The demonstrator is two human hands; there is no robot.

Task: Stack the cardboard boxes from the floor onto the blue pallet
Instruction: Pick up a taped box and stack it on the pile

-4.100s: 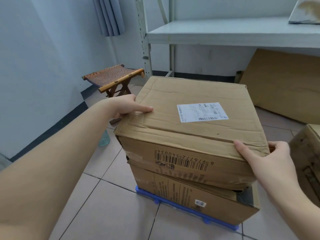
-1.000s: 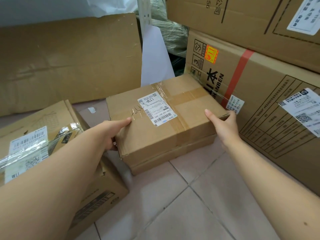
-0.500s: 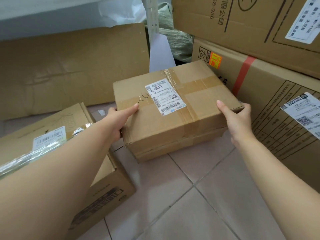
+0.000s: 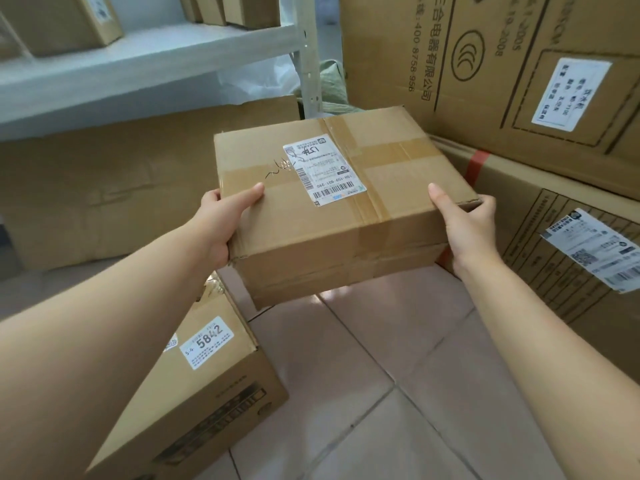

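Observation:
A flat taped cardboard box [image 4: 374, 216] with a white shipping label on top hangs in the air above the tiled floor. My left hand [image 4: 221, 225] grips its left edge, thumb on top. My right hand [image 4: 467, 226] grips its right edge the same way. Another cardboard box [image 4: 207, 382] with a "5842" label stands on the floor at the lower left, partly behind my left forearm. The blue pallet is out of view.
Large printed cartons [image 4: 519, 74] are stacked at the right, one with a red tape strip [image 4: 571, 244] below. A flat cardboard sheet [image 4: 104, 188] leans under a grey metal shelf [image 4: 138, 64] that holds small boxes. Tiled floor [image 4: 398, 375] lies below.
Both hands have lifted the taped box off the floor and toward me. About four seconds ago they were setting a different box on the stack on the blue pallet.

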